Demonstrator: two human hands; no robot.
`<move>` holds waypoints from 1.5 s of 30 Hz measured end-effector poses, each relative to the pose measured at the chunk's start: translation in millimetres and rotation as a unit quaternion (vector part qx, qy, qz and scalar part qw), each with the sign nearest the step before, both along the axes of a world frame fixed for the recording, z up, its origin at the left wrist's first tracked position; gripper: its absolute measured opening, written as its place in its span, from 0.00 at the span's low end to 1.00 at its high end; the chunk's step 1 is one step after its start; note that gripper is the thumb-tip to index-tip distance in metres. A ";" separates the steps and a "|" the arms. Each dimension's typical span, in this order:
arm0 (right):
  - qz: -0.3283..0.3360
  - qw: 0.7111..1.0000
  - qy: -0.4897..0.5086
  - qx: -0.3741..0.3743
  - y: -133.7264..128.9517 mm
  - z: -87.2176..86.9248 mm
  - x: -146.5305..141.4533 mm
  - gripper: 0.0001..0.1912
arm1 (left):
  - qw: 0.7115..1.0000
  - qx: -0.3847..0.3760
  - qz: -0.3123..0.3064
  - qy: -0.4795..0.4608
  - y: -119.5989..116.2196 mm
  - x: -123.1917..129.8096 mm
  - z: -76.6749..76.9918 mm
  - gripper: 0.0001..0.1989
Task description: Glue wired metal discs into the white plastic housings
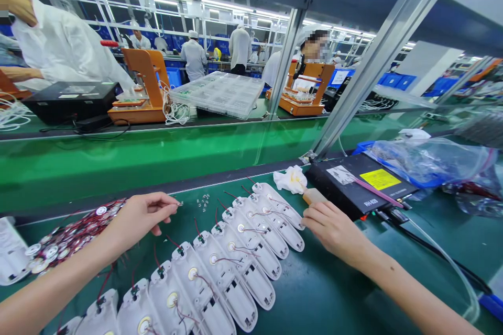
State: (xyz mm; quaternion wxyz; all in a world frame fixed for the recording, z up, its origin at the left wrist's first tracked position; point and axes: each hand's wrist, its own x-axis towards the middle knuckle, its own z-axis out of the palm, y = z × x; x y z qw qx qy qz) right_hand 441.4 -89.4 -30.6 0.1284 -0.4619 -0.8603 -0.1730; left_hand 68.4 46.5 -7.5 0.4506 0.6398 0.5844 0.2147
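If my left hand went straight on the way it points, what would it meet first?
Probably the small clear pieces on the green table, just beyond the left hand; its height above them is unclear.

left hand (147, 213): tiny piece (180, 203) at its fingertips is too small to tell.
right hand (328, 226): its fingers hide 1 end of the tan block (313, 196).
loose bits (203, 202), middle of the frame: too small to name.
white shells (199, 259): the nearest are cut by the bottom edge.
disc pile (70, 241), lower left: partly hidden behind the forearm.
person (65, 36), upper left: cut by the left edge.
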 end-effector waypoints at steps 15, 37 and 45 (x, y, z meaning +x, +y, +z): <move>-0.018 0.992 0.034 -0.118 12.3 5.7 3.9 0.08 | 1.000 -0.016 -0.006 0.007 0.1 -6.1 -1.8 0.20; 0.076 0.990 -0.103 -0.055 10.4 13.8 7.9 0.09 | 1.000 -0.002 -0.015 0.004 -2.1 -12.0 1.1 0.17; 0.090 0.990 -0.105 -0.022 6.3 7.0 12.5 0.11 | 1.000 -0.002 -0.018 0.012 -0.2 -13.3 -0.5 0.20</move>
